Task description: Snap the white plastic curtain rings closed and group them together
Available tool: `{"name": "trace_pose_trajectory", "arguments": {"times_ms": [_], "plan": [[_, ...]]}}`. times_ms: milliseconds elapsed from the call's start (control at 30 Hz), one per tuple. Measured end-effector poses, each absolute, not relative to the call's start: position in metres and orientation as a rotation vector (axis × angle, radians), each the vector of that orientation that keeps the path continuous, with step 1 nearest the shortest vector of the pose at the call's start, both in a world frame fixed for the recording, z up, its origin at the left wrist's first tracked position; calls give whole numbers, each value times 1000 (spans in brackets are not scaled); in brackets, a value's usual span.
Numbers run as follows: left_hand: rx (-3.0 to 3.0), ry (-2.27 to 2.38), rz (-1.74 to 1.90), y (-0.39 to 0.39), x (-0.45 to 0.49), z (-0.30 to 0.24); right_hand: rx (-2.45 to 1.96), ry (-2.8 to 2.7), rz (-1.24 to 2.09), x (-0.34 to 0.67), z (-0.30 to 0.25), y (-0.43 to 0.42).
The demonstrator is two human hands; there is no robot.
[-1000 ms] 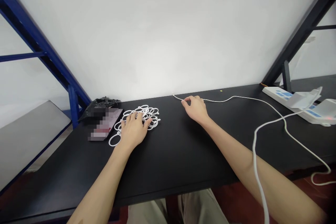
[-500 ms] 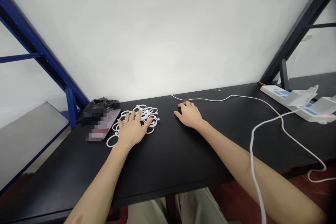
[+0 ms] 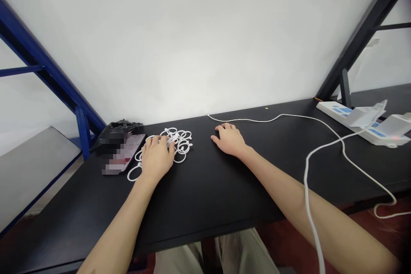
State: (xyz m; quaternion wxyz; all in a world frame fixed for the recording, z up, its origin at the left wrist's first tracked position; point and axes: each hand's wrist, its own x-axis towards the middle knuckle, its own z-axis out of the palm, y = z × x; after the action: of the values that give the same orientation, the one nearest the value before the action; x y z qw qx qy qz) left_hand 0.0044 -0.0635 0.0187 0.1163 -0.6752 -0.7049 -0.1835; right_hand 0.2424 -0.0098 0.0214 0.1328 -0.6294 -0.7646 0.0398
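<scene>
A tangled pile of thin white rings with small knobs (image 3: 182, 146) lies on the black table, left of the middle. Over the near left part of this pile is my left hand (image 3: 157, 156), its fingers curled down and the thumb drawn in close, closed on some of the rings. The fingertips are partly hidden, so how many rings they hold cannot be made out. To the right, my right hand (image 3: 228, 139) rests on the bare tabletop, fingers loosely bent, thumb apart, holding nothing.
A phone (image 3: 132, 147), partly blurred out, lies left of the rings beside a crumpled black plastic bag (image 3: 120, 126). A white cable (image 3: 308, 180) crosses above my right forearm to a white power strip (image 3: 359, 126) with plugs. A pale wall (image 3: 199, 43) stands behind the table (image 3: 192, 197).
My left hand has gone from spread fingers over the rings to curled fingers with the thumb pulled in. My right hand stays in place on the table. The view has shifted slightly.
</scene>
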Motion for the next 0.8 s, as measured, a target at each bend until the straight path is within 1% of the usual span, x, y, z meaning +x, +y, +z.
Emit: {"name": "trace_pose_trajectory", "arguments": {"times_ms": [333, 533, 600, 700, 800], "plan": [[-1951, -1931, -606, -63, -1, 16, -1801, -2248, 117, 241, 24, -12], [-1904, -1819, -825, -67, -1, 23, -1742, -2246, 149, 240, 25, -13], [-1959, -1735, -966, -68, 2, 27, -1633, -2194, 266, 236, 27, -15], [-2179, -1547, -1135, -70, 9, 31, -1338, -2054, 603, 226, 32, -22], [-2422, -1429, -1138, -73, 16, 31, -1113, -2001, 788, 213, 37, -36]]}}
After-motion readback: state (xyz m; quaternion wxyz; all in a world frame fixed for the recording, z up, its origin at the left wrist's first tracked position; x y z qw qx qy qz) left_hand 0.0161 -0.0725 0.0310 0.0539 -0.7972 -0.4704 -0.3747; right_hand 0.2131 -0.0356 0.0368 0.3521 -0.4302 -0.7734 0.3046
